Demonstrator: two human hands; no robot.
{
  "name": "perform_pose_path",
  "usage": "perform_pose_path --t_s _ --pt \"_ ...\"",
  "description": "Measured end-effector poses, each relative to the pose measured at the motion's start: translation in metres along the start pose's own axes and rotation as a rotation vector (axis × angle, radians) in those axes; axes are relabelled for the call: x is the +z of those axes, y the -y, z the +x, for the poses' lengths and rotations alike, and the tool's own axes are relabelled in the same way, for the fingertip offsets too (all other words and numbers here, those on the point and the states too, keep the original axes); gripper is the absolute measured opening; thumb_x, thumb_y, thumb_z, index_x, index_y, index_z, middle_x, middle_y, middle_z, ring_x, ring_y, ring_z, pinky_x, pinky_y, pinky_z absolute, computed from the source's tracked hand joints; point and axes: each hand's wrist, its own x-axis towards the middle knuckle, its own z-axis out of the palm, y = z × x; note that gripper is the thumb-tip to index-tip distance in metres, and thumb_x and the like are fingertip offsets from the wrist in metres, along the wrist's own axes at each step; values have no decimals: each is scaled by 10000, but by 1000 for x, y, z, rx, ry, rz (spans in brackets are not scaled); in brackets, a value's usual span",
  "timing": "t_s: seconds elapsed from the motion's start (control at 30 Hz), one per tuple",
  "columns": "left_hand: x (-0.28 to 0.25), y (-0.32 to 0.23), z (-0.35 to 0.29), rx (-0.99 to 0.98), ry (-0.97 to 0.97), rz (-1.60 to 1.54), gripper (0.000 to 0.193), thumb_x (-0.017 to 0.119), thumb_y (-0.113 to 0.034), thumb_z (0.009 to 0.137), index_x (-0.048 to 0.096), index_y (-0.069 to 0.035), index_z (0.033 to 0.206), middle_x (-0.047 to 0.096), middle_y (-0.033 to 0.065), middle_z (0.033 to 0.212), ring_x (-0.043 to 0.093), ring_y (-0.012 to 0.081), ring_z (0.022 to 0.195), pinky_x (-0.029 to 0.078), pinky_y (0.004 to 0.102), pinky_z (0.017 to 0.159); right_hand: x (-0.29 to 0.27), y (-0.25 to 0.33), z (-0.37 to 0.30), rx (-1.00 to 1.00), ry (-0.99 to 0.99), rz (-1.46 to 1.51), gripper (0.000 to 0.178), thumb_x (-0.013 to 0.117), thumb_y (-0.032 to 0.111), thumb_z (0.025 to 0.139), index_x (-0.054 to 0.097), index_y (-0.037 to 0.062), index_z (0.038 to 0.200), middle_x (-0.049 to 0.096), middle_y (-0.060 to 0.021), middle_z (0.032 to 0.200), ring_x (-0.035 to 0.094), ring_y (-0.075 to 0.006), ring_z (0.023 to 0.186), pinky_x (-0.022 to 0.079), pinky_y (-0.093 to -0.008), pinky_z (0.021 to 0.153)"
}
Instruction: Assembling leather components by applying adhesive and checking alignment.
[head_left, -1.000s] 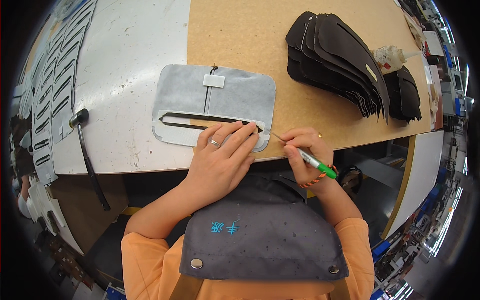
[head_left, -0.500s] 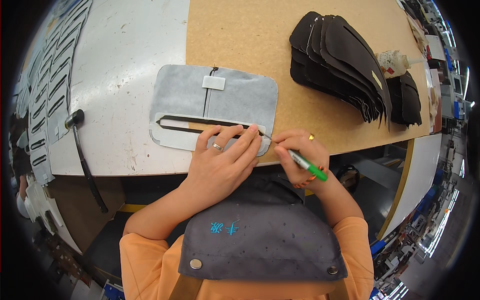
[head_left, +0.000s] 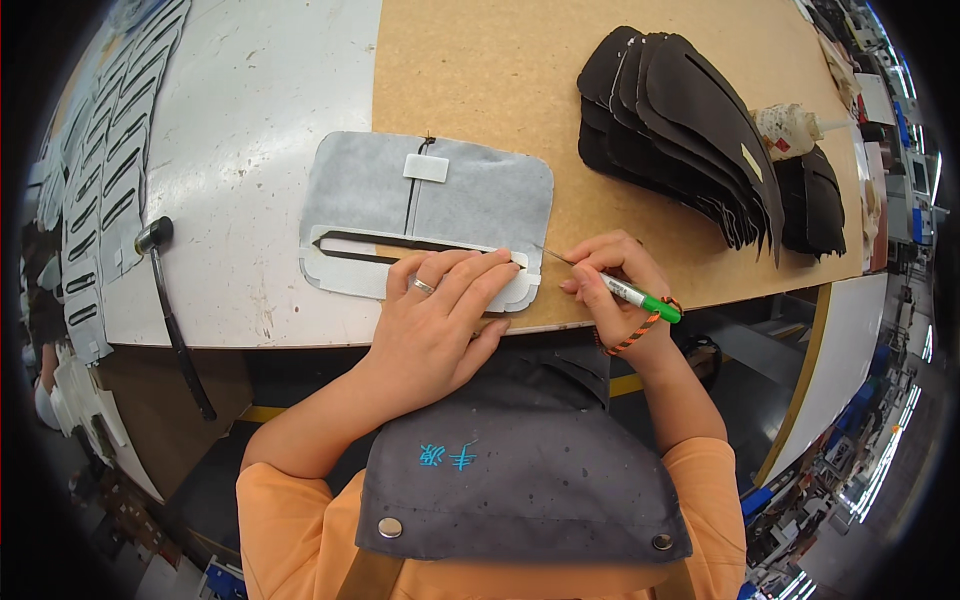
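Bench top recorded in 2 parts: a white surface under the left portion of the grey panel, a tan board under its right portion. The grey panel is laid flat across the seam; a white rectangular patch is set on its upper half. Far right of the grey panel, a cluttered workroom with bright tube lights is seen; detail is blurred.

Left of the grey panel, a hammer is laid, its black handle projected past the bench edge. Farther left, slotted grey pieces are arrayed in rows. Right of the grey panel, a stack of dark leather-like pieces is placed; beyond it, a squeeze bottle and a smaller dark stack are partly hidden.

The right end of the grey panel's slot is covered by the left hand, fingers extended, nothing grasped. A green-and-white-handled pointed tool is gripped in the right hand, its tip at the grey panel's right edge; contact cannot be determined.
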Motion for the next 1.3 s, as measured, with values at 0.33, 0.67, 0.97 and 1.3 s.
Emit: perform_pose_path --t_s 0.33,0.67,0.97,1.3 --pt "4 1 4 74 0 201 454 645 -204 768 524 -95 1192 527 5 1196 479 159 1067 284 364 933 5 2 0 -83 -92 -54 80 630 -15 792 557 16 799 615 -112 830 576 -166 635 445 -248 547" --pt "-7 8 7 -16 47 -97 498 619 -171 773 478 -92 1243 507 35 1199 468 221 1094 297 386 955 0 -7 -15 -194 -202 -104 96 660 52 813 609 17 887 582 -104 783 534 -186 580 425 -283 496" --pt "-41 36 -16 -36 79 17 457 662 -186 777 513 -74 1194 478 78 1321 380 272 1281 205 447 1089 16 12 -9 -391 146 -678 429 687 272 782 551 53 1125 583 -79 1181 528 -232 1124 371 -445 1016" --pt "-79 64 -47 -223 10 123 638 780 -216 644 516 -86 1211 558 51 1250 403 274 1273 177 439 1097 3 25 -11 -551 134 -431 180 699 108 765 583 85 901 580 -27 779 579 -193 765 433 -416 924"
